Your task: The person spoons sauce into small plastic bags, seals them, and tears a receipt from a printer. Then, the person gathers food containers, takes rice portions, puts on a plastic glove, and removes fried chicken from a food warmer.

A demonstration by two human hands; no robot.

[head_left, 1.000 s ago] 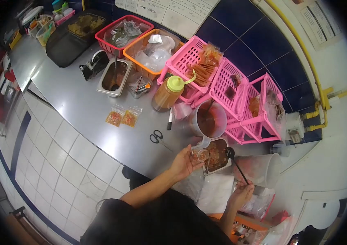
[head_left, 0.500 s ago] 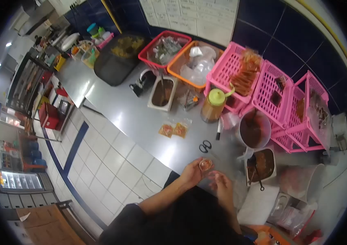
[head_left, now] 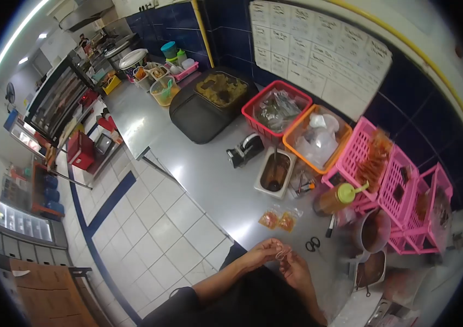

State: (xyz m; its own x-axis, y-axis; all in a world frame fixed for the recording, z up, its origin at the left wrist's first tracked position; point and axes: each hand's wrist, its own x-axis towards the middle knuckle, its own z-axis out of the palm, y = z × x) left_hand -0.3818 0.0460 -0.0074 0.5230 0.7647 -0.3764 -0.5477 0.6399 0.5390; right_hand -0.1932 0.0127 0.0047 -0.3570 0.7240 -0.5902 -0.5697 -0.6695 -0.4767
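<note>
small plastic bag (head_left: pixel 282 254), pinched between left hand (head_left: pixel 263 256) and right hand (head_left: pixel 297 269) at edge of desk (head_left: pixel 218 185), near two filled bags (head_left: pixel 268 219) and black scissors (head_left: pixel 313 244).

Whiteboard (head_left: pixel 319 50) on blue tiled wall (head_left: pixel 418 83)

From the left hand (head_left: pixel 262 255), there is room over the table (head_left: pixel 215 191) left of the bags (head_left: pixel 287 221); bottle (head_left: pixel 332 200), jug (head_left: pixel 372 231) and pink baskets (head_left: pixel 394 201) block the right.

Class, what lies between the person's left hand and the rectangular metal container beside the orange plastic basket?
The head view shows two small, clear plastic sachets of orange filling between the left hand and the metal container.
</note>
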